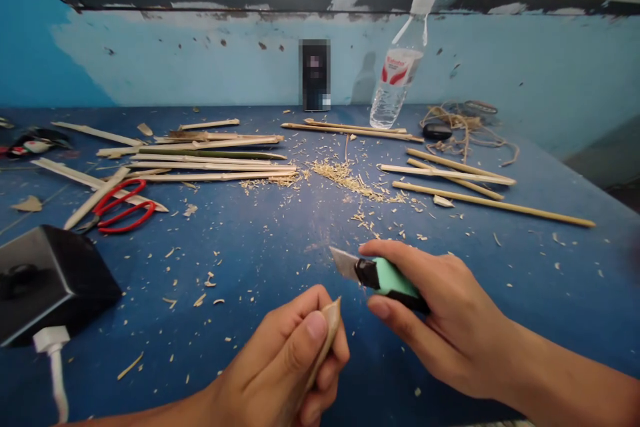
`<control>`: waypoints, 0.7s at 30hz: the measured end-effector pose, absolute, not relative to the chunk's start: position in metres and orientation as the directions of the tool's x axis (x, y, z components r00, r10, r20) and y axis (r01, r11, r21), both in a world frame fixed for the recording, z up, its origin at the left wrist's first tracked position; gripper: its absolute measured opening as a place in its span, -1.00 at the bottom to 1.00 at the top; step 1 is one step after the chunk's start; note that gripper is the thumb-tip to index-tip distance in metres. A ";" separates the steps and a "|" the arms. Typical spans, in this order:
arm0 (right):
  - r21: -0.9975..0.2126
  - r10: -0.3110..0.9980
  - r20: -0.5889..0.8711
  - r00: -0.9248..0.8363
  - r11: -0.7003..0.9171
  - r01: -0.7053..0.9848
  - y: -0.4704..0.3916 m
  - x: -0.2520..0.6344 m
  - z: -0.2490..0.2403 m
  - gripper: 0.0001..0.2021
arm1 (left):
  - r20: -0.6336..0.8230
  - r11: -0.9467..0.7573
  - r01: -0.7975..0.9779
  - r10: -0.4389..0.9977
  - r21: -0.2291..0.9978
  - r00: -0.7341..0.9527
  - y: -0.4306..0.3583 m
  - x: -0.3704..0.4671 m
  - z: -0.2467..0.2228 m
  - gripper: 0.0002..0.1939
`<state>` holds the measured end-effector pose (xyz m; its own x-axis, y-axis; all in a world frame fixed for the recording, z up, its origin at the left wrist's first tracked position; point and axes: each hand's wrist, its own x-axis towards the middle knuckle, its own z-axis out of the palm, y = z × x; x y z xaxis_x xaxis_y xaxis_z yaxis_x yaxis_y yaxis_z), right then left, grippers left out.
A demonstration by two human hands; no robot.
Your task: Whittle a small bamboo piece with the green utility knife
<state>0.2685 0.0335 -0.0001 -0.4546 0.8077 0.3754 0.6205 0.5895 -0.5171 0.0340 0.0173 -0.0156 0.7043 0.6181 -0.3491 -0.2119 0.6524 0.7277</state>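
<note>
A person's right hand (440,310) grips a mint-green and black utility knife (383,275), fingers wrapped along the handle and forefinger laid over its top, the short grey blade extended and pointing left over a scuffed blue-painted worktable (280,260). The left hand (290,360) pinches a thin pale bamboo sliver (327,333) between thumb and curled fingers, its upper end standing just below and left of the blade tip, not touching it. Judging by the fine shavings (350,180) strewn beyond the knife, the work in hand appears to be whittling the sliver, caught between strokes. The next cut would likely call for setting the blade edge against the sliver's end at a shallow angle and pushing away from the holding thumb, which sits close to the blade's path and could be nicked.

Further from the knife, to its left, lies a bundle of long split bamboo strips (210,160), with red-handled scissors (123,207) beside them and a black box with a white cable plugged in (45,280) nearer the table's edge. Beyond the knife to the right lie several rounded, pale bamboo sticks (465,180); behind them, a clear plastic water bottle (397,73) stands near the light-blue wall (200,60), next to a tangle of brown twine (460,123).
</note>
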 end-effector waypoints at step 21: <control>-0.415 0.693 0.338 -0.637 0.717 0.560 0.020 0.252 0.001 -0.42 | -0.180 0.138 0.148 0.929 0.979 0.324 -0.004 0.042 -0.011 -0.52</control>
<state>0.2520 0.0204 0.0008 -0.6369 0.6930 0.3379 0.5600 0.7170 -0.4151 0.0420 -0.0037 -0.0105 0.3240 0.9288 -0.1799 0.1476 0.1382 0.9793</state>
